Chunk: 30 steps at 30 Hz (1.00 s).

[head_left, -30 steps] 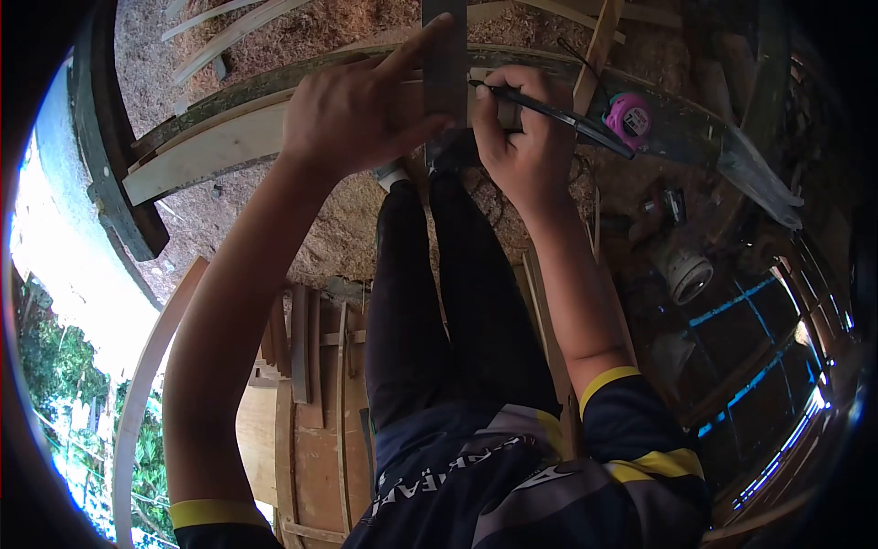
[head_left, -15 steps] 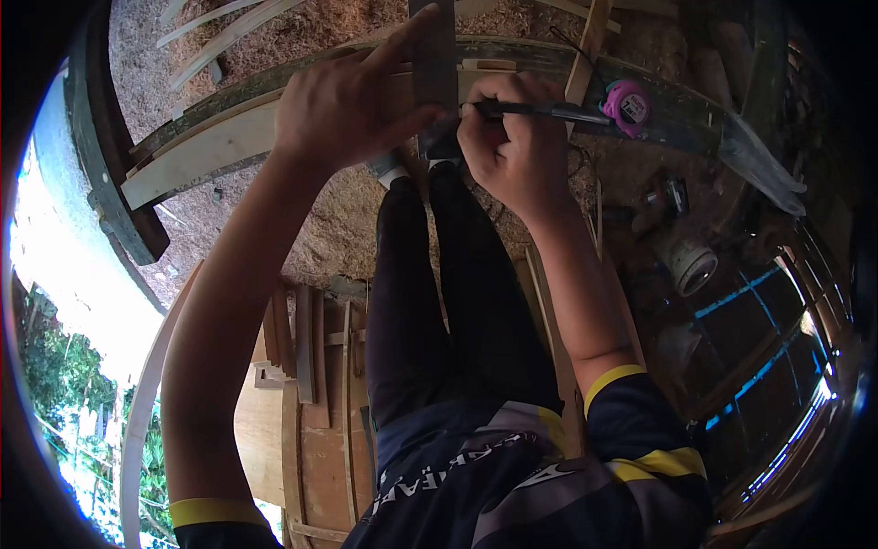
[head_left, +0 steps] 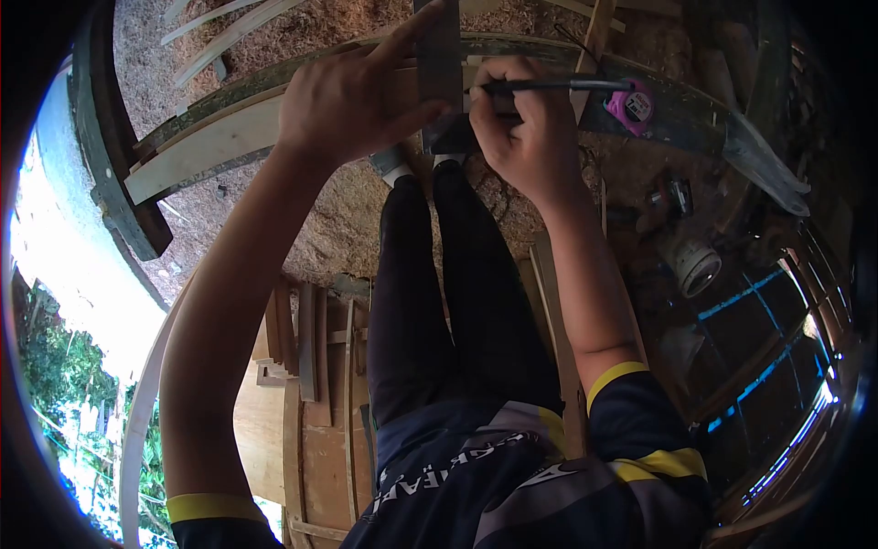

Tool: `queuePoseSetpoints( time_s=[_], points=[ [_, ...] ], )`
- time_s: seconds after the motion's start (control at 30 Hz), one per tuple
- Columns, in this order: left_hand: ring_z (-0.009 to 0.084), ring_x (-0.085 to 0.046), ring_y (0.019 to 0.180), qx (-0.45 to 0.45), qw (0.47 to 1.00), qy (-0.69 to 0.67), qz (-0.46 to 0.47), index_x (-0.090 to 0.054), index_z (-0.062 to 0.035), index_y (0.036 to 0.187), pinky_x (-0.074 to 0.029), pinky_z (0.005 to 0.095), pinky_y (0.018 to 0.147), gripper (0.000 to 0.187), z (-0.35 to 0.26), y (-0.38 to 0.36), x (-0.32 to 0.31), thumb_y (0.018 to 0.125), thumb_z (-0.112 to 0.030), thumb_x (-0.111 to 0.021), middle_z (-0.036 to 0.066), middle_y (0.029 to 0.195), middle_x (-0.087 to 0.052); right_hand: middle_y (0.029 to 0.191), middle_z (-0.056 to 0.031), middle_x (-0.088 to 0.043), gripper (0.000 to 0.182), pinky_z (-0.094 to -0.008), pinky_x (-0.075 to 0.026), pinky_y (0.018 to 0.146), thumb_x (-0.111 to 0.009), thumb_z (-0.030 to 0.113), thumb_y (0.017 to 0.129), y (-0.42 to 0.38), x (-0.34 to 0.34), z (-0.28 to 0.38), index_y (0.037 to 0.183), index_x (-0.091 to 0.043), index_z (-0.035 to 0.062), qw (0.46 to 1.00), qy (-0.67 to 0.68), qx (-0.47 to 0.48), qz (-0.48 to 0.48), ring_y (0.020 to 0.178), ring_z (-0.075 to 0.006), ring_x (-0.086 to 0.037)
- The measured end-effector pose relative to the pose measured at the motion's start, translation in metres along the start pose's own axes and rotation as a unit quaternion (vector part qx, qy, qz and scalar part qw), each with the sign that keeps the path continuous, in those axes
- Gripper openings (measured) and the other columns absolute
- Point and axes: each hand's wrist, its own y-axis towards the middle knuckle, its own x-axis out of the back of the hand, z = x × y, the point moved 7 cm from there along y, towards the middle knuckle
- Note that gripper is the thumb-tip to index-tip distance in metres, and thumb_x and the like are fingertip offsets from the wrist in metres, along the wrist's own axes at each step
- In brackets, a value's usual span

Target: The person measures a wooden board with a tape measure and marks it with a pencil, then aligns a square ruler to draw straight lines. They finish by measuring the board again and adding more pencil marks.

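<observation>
My left hand [head_left: 343,105] holds a flat metal try square [head_left: 440,59] across a pale wooden board [head_left: 210,154], with the index finger stretched along the blade and the thumb pressed on its lower part. The square's darker lower end [head_left: 450,137] hangs over the near edge of the board. In my right hand [head_left: 526,128] is a dark pen [head_left: 599,85], pinched between thumb and fingers, its tip close to the right edge of the blade. The curled fingers hide part of the board beneath them.
A pink tape measure [head_left: 631,108] lies on the weathered beam [head_left: 686,119] to the right, near a clear plastic bag [head_left: 768,169]. Wood strips [head_left: 242,37] lie on the shavings-covered ground beyond. A power tool [head_left: 675,195] sits at the lower right.
My right hand has shifted slightly right, and the pen has tilted, its back end rising towards the far side. My left hand and the try square stay nearly still.
</observation>
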Motion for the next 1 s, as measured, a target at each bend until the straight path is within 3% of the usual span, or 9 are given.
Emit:
queuePoseSetpoints(
  time_s=[0.07,0.27,0.47,1.0],
  points=[
    [0.0350,-0.082,0.084,-0.009,1.000,-0.002,-0.010,-0.031,-0.0397,0.175,-0.069,0.0500,0.077,0.101,0.000,0.000,-0.001,0.091,-0.074,-0.076,0.012,0.100,-0.083,0.076,-0.0078,-0.069,0.014,-0.0409,-0.053,0.066,-0.076,0.002,0.091,0.003,-0.003,-0.007,0.100,-0.067,0.0066,0.997,0.062,-0.042,-0.008,0.072,-0.0261,-0.070],
    [0.0344,-0.082,0.084,-0.006,1.000,0.000,-0.004,-0.032,-0.0392,0.175,-0.069,0.0489,0.078,0.100,0.002,-0.001,-0.003,0.092,-0.073,-0.076,0.012,0.101,-0.083,0.078,-0.0101,-0.071,0.011,-0.0407,-0.053,0.065,-0.075,0.003,0.091,0.008,-0.004,-0.013,0.098,-0.067,0.0055,0.998,0.041,-0.018,-0.031,0.069,-0.0289,-0.071],
    [0.0341,-0.082,0.084,-0.008,1.000,-0.004,-0.012,-0.032,-0.0385,0.175,-0.069,0.0491,0.078,0.099,0.001,0.000,-0.001,0.092,-0.073,-0.075,0.012,0.099,-0.083,0.079,-0.0100,-0.070,0.012,-0.0410,-0.053,0.067,-0.076,0.004,0.091,0.006,-0.009,-0.020,0.099,-0.068,0.0062,0.995,0.065,-0.071,-0.022,0.071,-0.0295,-0.070],
    [0.0338,-0.082,0.083,0.000,1.000,0.015,-0.002,-0.031,-0.0394,0.175,-0.069,0.0485,0.078,0.102,0.003,-0.001,-0.004,0.091,-0.070,-0.078,0.011,0.095,-0.083,0.082,-0.0083,-0.070,0.014,-0.0406,-0.054,0.070,-0.076,0.006,0.092,0.001,-0.010,-0.024,0.103,-0.068,0.0081,0.996,0.049,-0.058,-0.046,0.078,-0.0287,-0.070]
  ],
)
